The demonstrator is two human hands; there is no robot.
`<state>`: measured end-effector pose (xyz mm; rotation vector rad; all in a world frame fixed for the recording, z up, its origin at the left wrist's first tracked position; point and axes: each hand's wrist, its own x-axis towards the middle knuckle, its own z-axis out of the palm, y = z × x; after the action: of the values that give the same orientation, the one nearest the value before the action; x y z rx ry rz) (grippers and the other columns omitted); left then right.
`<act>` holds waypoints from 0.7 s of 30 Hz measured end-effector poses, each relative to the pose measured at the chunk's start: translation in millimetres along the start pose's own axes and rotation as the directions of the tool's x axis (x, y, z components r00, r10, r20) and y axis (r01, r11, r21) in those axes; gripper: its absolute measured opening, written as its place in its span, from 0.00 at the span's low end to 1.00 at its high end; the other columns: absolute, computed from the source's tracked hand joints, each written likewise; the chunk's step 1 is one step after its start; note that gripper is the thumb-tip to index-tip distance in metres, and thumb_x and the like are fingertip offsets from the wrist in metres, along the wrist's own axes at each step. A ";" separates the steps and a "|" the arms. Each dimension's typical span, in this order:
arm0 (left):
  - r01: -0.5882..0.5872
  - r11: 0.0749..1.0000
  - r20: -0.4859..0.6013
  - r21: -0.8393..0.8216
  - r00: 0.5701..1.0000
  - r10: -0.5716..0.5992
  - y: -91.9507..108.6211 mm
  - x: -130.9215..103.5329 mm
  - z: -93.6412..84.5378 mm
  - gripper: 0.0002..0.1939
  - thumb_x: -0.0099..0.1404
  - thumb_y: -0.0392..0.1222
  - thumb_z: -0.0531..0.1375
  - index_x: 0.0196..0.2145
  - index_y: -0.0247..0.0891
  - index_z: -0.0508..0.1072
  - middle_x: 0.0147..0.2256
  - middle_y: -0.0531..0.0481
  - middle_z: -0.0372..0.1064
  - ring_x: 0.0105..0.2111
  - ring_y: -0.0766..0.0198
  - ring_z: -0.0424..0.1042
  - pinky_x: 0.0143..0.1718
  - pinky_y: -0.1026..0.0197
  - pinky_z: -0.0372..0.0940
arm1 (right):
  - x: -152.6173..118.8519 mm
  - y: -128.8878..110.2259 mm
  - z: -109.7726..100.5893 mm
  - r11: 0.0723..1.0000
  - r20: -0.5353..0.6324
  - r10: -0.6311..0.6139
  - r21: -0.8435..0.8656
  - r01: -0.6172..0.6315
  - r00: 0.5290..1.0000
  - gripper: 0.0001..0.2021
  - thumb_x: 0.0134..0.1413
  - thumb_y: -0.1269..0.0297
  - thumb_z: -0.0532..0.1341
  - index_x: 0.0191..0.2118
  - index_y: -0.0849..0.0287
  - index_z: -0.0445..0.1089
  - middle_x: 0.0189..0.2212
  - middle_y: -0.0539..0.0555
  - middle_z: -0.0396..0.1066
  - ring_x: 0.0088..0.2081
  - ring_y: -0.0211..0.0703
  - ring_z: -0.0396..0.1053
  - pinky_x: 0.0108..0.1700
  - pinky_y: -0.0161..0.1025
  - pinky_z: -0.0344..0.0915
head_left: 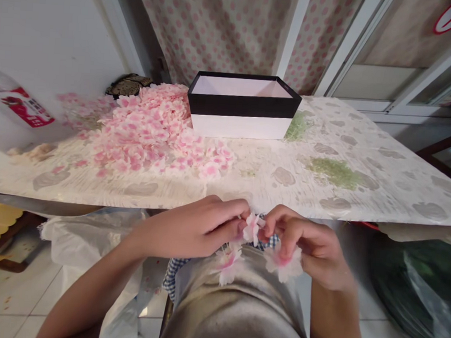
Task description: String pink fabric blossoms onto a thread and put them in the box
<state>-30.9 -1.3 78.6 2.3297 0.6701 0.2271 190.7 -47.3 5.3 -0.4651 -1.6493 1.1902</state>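
Low at the table's front edge, my left hand has its thumb and fingers pressed together on pink-white artificial flowers. One small blossom sits between my two hands, touching the fingertips of both. Another flower hangs under my left fingers. My right hand is curled, its fingers closed around a larger pale flower with a pink centre. Beyond my hands, a big heap of pink blossoms covers the left part of the table. Any stem or thread between the held flowers is too small to tell.
A white box with a black rim stands at the back of the patterned table. Small green pieces lie on the right. A labelled bottle is at far left. White plastic bags hang below the table.
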 end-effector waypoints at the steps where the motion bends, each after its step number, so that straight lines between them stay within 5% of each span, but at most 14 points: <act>1: 0.021 0.999 -0.024 -0.028 0.999 -0.022 0.0 0.5 1.3 0.09 0.71 0.38 0.48 0.31 0.38 0.60 0.21 0.59 0.53 0.21 0.71 0.56 0.23 0.66 0.50 | -1.2 -0.8 -0.8 1.000 0.033 -0.006 0.020 0.005 0.999 0.06 0.59 0.63 0.60 0.33 0.56 0.74 0.37 0.56 0.70 0.37 0.44 0.70 0.40 0.44 0.69; 5: 0.091 0.970 -0.042 -0.227 0.994 -0.104 0.0 3.9 5.5 0.14 0.70 0.40 0.49 0.26 0.39 0.53 0.20 0.60 0.52 0.19 0.73 0.50 0.19 0.68 0.47 | -4.1 -5.2 0.1 0.998 0.106 -0.004 0.064 -0.003 0.994 0.07 0.61 0.64 0.58 0.35 0.55 0.73 0.36 0.56 0.72 0.38 0.45 0.71 0.39 0.44 0.70; 12: 0.158 0.819 0.073 -0.551 0.987 -0.142 -0.5 10.3 4.3 0.09 0.67 0.39 0.54 0.30 0.33 0.66 0.20 0.59 0.54 0.19 0.74 0.49 0.19 0.69 0.46 | 1.1 -7.7 11.9 0.998 -0.176 -0.037 -0.063 0.026 0.984 0.06 0.58 0.72 0.61 0.34 0.54 0.74 0.42 0.55 0.71 0.44 0.43 0.71 0.48 0.43 0.69; 16: 0.162 0.840 0.050 -0.517 0.986 -0.160 -4.2 11.3 4.2 0.10 0.64 0.39 0.56 0.26 0.33 0.67 0.19 0.59 0.50 0.19 0.73 0.48 0.20 0.67 0.45 | -0.7 -6.3 10.9 0.999 -0.199 -0.028 -0.029 0.022 0.980 0.05 0.57 0.70 0.62 0.34 0.53 0.74 0.41 0.55 0.73 0.44 0.45 0.71 0.47 0.45 0.70; 21: 0.135 0.950 -0.025 -0.282 0.989 -0.148 -4.8 8.8 9.5 0.13 0.67 0.39 0.53 0.26 0.34 0.69 0.21 0.57 0.56 0.21 0.72 0.52 0.21 0.67 0.48 | -4.0 -9.0 3.8 0.992 -0.198 -0.049 -0.121 0.025 0.979 0.05 0.56 0.70 0.62 0.34 0.53 0.74 0.43 0.55 0.71 0.46 0.47 0.69 0.49 0.46 0.68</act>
<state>-22.2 0.9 68.2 2.0024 0.7724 0.2911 191.2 -56.1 11.1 -0.6057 -1.5518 0.9880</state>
